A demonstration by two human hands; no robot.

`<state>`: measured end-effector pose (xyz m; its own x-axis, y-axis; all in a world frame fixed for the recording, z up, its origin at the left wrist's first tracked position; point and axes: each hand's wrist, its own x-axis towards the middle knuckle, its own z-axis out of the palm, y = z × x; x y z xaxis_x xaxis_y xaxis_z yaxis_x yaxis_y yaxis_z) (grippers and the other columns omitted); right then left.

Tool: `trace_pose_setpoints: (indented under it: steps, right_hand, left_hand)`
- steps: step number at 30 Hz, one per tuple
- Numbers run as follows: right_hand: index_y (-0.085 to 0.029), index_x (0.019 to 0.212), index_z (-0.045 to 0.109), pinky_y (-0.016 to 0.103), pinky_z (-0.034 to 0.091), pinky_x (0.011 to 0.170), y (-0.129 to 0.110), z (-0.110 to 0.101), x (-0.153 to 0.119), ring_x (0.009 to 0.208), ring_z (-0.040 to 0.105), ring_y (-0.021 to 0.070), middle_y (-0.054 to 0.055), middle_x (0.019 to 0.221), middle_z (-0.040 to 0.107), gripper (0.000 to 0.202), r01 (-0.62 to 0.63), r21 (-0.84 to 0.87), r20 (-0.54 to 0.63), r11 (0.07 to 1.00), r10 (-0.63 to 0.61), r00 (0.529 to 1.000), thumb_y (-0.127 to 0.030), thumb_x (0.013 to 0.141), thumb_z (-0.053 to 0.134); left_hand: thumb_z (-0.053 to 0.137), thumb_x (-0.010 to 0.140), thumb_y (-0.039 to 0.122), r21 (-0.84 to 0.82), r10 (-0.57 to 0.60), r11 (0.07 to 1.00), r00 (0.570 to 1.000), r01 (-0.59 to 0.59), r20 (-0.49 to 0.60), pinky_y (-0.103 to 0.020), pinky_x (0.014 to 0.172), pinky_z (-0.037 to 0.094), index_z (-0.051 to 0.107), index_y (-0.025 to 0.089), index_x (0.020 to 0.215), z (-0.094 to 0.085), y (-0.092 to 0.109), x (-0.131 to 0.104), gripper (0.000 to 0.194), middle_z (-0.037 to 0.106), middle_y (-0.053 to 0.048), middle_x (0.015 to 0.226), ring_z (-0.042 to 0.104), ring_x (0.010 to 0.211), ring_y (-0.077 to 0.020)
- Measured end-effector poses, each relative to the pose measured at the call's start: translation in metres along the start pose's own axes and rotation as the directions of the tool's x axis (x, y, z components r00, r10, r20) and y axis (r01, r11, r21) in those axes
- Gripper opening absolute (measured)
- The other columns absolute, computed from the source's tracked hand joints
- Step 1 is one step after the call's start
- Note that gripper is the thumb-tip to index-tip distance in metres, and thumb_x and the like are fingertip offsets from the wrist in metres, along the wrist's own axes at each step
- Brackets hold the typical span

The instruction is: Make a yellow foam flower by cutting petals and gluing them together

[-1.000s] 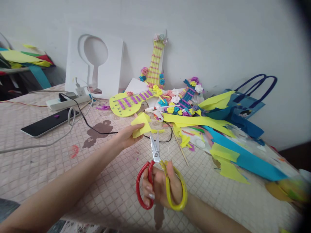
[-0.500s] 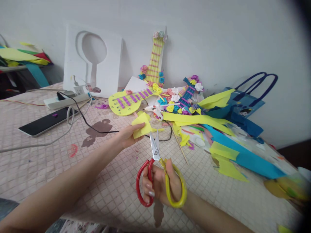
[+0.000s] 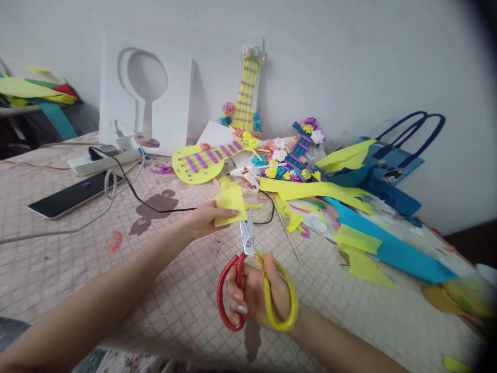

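1. Left hand (image 3: pixel 205 218): clamped on a yellow paper square (image 3: pixel 230 201), thumb across its front. From my remote seat I see the square raised toward the middle of the view, above the patterned tablecloth (image 3: pixel 186 295).
2. Right hand (image 3: pixel 256 295): curled in the handles of a pair of scissors (image 3: pixel 247 242), one handle red, one yellow. Blades parted, pointing away from me, tips at the square's lower right corner; I cannot tell whether they touch it.
3. Glue gun (image 3: pixel 250 178), white: lying beyond the square, beside the paper flowers.
4. Yellow toy guitar (image 3: pixel 198 165), purple bars: lying behind the left hand. A second, narrow yellow one stands at the wall; a blue one leans among flowers.
5. White board (image 3: pixel 109 103), with a cut-out: upright at the wall, behind a power strip (image 3: pixel 101 163).
6. Black slab (image 3: pixel 73 196): flat, at my left.
7. Thin stick (image 3: pixel 288 237): right of the blades, near a long blue strip (image 3: pixel 404 256).
8. Blue bag (image 3: pixel 402 168): far right, against the wall.
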<state>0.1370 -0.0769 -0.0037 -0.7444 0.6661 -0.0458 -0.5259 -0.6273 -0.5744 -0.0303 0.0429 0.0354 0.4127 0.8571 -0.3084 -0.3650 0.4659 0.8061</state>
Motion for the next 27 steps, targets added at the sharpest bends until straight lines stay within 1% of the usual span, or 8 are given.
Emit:
trace_pose_setpoints:
  steps: [3, 4, 8, 13, 18, 20, 24, 27]
  right_hand:
    - [-0.014, 0.090, 0.053, 0.031, 0.040, 0.056, 0.000, 0.000, -0.001, 0.055, 0.043, 0.0118, 0.000, 0.069, 0.046, 0.074, -0.017, 0.006, -0.009, 1.000, 0.017, 1.000, -0.080, 0.076, 0.025]
    - [-0.014, 0.091, 0.053, 0.030, 0.040, 0.056, 0.000, 0.001, -0.001, 0.055, 0.043, 0.0117, 0.000, 0.069, 0.046, 0.073, -0.025, 0.012, -0.011, 1.000, 0.025, 1.000, -0.080, 0.076, 0.026]
    - [-0.013, 0.091, 0.053, 0.030, 0.041, 0.056, 0.001, 0.004, -0.002, 0.055, 0.044, 0.0112, 0.000, 0.068, 0.047, 0.075, -0.046, 0.026, -0.017, 0.999, 0.047, 0.999, -0.081, 0.076, 0.025]
    - [-0.014, 0.089, 0.054, 0.030, 0.041, 0.055, 0.005, 0.005, -0.001, 0.053, 0.043, 0.0108, 0.000, 0.067, 0.046, 0.077, -0.013, -0.011, -0.020, 1.000, 0.013, 1.000, -0.082, 0.075, 0.021]
    - [-0.014, 0.088, 0.053, 0.029, 0.041, 0.052, 0.009, 0.003, -0.001, 0.051, 0.042, 0.0104, 0.000, 0.066, 0.046, 0.073, 0.035, -0.022, -0.047, 0.999, -0.036, 0.998, -0.079, 0.077, 0.024]
    - [-0.014, 0.088, 0.053, 0.029, 0.041, 0.052, 0.011, 0.003, -0.001, 0.050, 0.042, 0.0104, -0.001, 0.065, 0.046, 0.070, 0.045, -0.027, -0.059, 0.999, -0.046, 0.997, -0.078, 0.078, 0.028]
    - [-0.015, 0.083, 0.052, 0.028, 0.041, 0.050, 0.013, 0.004, -0.001, 0.048, 0.042, 0.0097, -0.002, 0.063, 0.044, 0.068, 0.060, -0.062, -0.091, 0.996, -0.065, 0.994, -0.079, 0.076, 0.033]
    - [-0.015, 0.082, 0.051, 0.026, 0.039, 0.048, 0.014, 0.005, -0.001, 0.046, 0.041, 0.0089, -0.003, 0.060, 0.043, 0.065, 0.064, -0.079, -0.122, 0.995, -0.073, 0.990, -0.078, 0.075, 0.036]
  left_hand:
    - [0.075, 0.064, 0.004, 0.041, -0.057, 0.997, 0.998, 0.058, -0.008, -0.014, 0.055, 0.050, 0.068, 0.013, 0.087, -0.001, -0.004, -0.004, 0.026, 0.071, -0.006, 0.087, 0.065, 0.067, -0.0107]
    - [0.074, 0.065, 0.004, 0.041, -0.060, 0.997, 0.998, 0.060, 0.003, -0.014, 0.056, 0.050, 0.068, 0.012, 0.088, -0.001, -0.006, -0.005, 0.025, 0.071, -0.006, 0.088, 0.065, 0.067, -0.0104]
    - [0.072, 0.067, 0.003, 0.016, -0.048, 0.999, 0.998, 0.048, 0.045, -0.014, 0.059, 0.051, 0.068, 0.012, 0.090, -0.005, -0.011, -0.007, 0.025, 0.071, -0.006, 0.086, 0.066, 0.068, -0.0097]
    - [0.072, 0.068, 0.003, 0.022, -0.014, 1.000, 0.994, 0.012, 0.107, -0.014, 0.058, 0.050, 0.068, 0.012, 0.090, -0.007, -0.012, -0.006, 0.024, 0.071, -0.006, 0.085, 0.066, 0.067, -0.0096]
    - [0.072, 0.067, 0.003, 0.054, 0.012, 0.998, 0.991, -0.020, 0.131, -0.017, 0.073, 0.053, 0.069, 0.011, 0.094, -0.006, -0.011, -0.008, 0.028, 0.071, -0.008, 0.094, 0.067, 0.078, -0.0123]
    - [0.072, 0.067, 0.003, 0.063, 0.017, 0.998, 0.990, -0.027, 0.143, -0.017, 0.072, 0.053, 0.069, 0.012, 0.092, -0.006, -0.010, -0.009, 0.026, 0.072, -0.008, 0.092, 0.067, 0.076, -0.0119]
    - [0.072, 0.067, 0.002, 0.062, 0.019, 0.998, 0.987, -0.029, 0.160, -0.015, 0.065, 0.051, 0.070, 0.011, 0.086, -0.004, -0.009, -0.011, 0.021, 0.071, -0.005, 0.079, 0.065, 0.066, -0.0101]
    - [0.072, 0.066, 0.003, 0.058, 0.019, 0.998, 0.987, -0.028, 0.159, -0.016, 0.065, 0.051, 0.070, 0.012, 0.086, -0.004, -0.009, -0.011, 0.022, 0.071, -0.006, 0.081, 0.065, 0.068, -0.0106]
